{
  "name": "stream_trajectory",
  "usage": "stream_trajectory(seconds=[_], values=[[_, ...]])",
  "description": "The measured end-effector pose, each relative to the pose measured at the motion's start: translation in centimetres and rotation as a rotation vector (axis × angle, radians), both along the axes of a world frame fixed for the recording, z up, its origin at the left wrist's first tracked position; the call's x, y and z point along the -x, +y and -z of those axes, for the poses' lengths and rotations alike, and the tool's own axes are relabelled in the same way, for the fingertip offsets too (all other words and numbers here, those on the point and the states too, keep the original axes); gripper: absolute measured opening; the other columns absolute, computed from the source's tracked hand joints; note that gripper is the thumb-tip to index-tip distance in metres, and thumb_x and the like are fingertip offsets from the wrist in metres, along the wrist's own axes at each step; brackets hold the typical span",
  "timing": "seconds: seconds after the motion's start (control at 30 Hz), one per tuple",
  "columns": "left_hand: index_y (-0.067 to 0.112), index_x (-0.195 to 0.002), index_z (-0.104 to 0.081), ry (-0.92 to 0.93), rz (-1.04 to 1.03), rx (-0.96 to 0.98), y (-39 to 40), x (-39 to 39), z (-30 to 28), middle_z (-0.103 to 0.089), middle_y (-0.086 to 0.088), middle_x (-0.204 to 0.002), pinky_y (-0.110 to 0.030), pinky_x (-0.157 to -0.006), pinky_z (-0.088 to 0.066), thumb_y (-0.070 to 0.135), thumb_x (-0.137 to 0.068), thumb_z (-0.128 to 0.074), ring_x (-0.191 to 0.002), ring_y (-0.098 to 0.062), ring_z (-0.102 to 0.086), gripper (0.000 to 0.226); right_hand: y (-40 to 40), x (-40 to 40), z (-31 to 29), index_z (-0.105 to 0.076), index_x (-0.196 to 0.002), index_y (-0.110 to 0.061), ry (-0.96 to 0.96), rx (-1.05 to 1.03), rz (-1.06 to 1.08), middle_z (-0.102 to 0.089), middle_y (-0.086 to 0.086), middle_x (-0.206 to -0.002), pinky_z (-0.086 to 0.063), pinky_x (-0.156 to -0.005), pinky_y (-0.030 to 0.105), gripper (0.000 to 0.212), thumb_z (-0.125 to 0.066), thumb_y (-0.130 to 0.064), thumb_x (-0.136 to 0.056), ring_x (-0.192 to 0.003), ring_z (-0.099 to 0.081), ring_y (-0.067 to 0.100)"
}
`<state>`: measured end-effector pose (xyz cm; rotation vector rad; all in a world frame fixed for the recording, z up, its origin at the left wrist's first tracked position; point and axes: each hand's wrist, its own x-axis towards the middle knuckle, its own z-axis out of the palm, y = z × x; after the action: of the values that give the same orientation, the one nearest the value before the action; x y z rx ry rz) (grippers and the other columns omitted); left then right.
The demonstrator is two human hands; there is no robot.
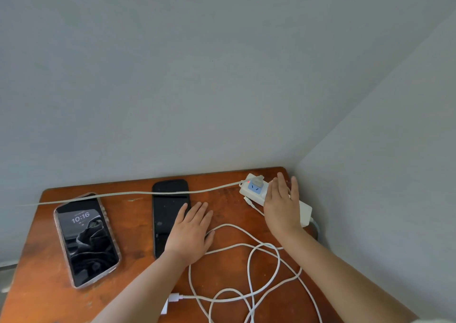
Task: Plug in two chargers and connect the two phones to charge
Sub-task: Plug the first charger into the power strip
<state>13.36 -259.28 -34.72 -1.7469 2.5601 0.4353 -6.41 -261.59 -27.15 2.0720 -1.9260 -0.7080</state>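
Two phones lie face up on the wooden table (pixel 133 268). The left phone (pixel 86 240) has its screen lit and shows 10:16. The dark phone (pixel 167 214) is in the middle. My left hand (pixel 191 234) lies flat, fingers apart, partly on the dark phone's right edge. My right hand (pixel 281 204) is spread open over the white power strip (pixel 254 189) at the back right corner; a plug sits in the strip's far socket, and a blue socket shows beside it. White charging cables (pixel 249 268) lie looped near the front. A white charger plug (pixel 170 301) shows under my left forearm.
A grey cord (pixel 123 194) runs from the strip leftward across both phones' tops and off the table. A loose white connector tip (pixel 248 200) lies beside the strip. Grey walls close the table in at the back and the right.
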Motion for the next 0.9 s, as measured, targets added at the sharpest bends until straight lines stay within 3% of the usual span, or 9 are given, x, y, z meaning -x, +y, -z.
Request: stream_trajectory(seconds=[0.4,0.67,0.9], values=[[0.022,-0.142,-0.016,0.007,0.003,-0.002,0.1,0.0,-0.2,-0.013,-0.001,-0.154,-0.037,-0.106,0.018,0.047,-0.094,-0.019,-0.142,-0.018,-0.003,0.054,-1.9,1.2,-1.6,-0.022,-0.138,-0.002,-0.267,-0.039,-0.041,-0.031,0.013,-0.148,-0.005,-0.118,0.035,0.064,-0.057,-0.02,-0.087,-0.139,-0.02,0.024],[0.021,-0.142,-0.017,0.007,0.008,-0.003,0.0,-0.1,-0.3,-0.013,-0.002,-0.154,-0.037,-0.108,0.016,0.046,-0.094,-0.019,-0.142,-0.019,-0.003,0.054,-0.8,0.0,-0.5,-0.019,-0.137,0.002,-0.204,-0.016,-0.014,-0.027,0.019,-0.148,-0.006,-0.117,0.041,0.063,-0.054,-0.017,-0.089,-0.139,-0.017,0.033],[0.021,-0.142,-0.015,0.004,0.011,-0.009,0.0,0.0,-0.2,-0.012,-0.002,-0.155,-0.037,-0.108,0.016,0.047,-0.094,-0.019,-0.142,-0.019,-0.002,0.054,-1.7,0.2,-0.6,-0.022,-0.135,0.005,-0.194,-0.017,-0.07,-0.032,0.02,-0.146,-0.007,-0.117,0.039,0.058,-0.052,-0.015,-0.089,-0.138,-0.021,0.03]])
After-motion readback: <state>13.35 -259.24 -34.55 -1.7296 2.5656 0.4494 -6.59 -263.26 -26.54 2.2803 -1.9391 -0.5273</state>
